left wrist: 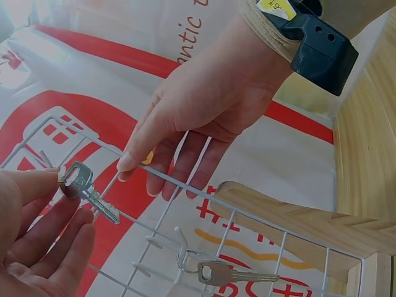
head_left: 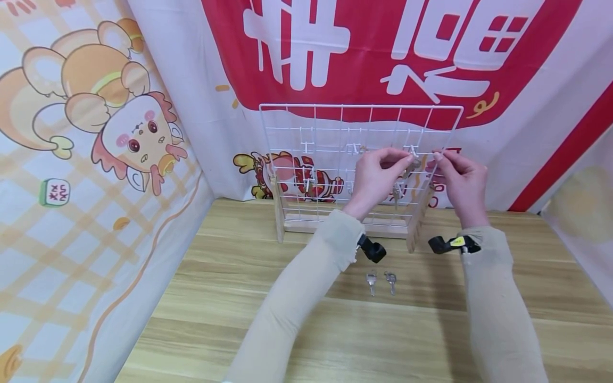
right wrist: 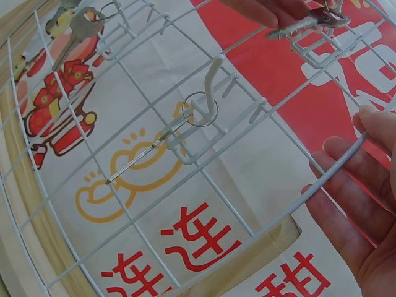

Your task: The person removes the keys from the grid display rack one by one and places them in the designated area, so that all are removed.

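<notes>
1. Fingers of the left hand (head_left: 375, 178) pinch a key (left wrist: 91, 193) by its head, at the right of centre of the head frame; the blade projects free of the fingertips.
2. Thumb and fingers of the right hand (head_left: 462, 180) grip the right border wire of the white wire rack (head_left: 354, 106) – thumb on one side, fingers on the other.
3. Position of the pinched key: just beside the upper right hook (head_left: 411, 149) of the rack, seen at the top right of the right wrist frame. Whether its ring touches that hook cannot be told.
4. A hung key (left wrist: 226, 275) is suspended by a split ring from a lower hook, at the bottom centre of the left wrist frame.
5. Another hung key (right wrist: 85, 26) occupies the upper left of the right wrist frame.
6. Two loose keys (head_left: 371, 281) lie side by side, apart, on the wood-grain table (head_left: 210, 298), below the centre of the head frame.
7. The rack stands upright in a wooden stand (head_left: 280, 215) – centre of the head frame – in front of a printed backdrop (head_left: 230, 133).
8. Beige sleeves (head_left: 292, 303) enter from the bottom edge of the head frame.
</notes>
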A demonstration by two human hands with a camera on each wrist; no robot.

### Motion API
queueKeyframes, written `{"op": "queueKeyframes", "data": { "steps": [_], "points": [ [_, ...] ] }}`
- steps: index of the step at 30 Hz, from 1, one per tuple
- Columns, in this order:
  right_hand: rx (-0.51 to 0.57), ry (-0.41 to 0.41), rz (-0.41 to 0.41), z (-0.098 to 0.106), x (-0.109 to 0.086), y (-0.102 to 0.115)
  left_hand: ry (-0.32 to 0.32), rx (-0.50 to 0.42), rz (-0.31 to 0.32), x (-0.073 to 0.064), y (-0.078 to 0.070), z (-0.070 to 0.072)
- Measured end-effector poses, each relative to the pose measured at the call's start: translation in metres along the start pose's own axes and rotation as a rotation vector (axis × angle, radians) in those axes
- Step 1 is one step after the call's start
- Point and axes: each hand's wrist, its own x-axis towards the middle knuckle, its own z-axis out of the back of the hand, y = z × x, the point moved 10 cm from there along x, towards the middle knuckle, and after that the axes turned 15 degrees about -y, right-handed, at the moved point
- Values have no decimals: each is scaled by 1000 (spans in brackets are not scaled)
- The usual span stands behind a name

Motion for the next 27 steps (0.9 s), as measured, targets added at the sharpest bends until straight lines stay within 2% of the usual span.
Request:
{"op": "queueKeyframes", "data": {
  "steps": [6,14,27],
  "points": [
    [16,3,-15,0,0,-1,3,-27,-11,-2,-3,4],
    [11,-1,5,0,0,0,14,-49,-23,-7,-13,7],
    [0,-7,19,1,1,0,43,-92,-117,-21,-30,22]
  ]
}}
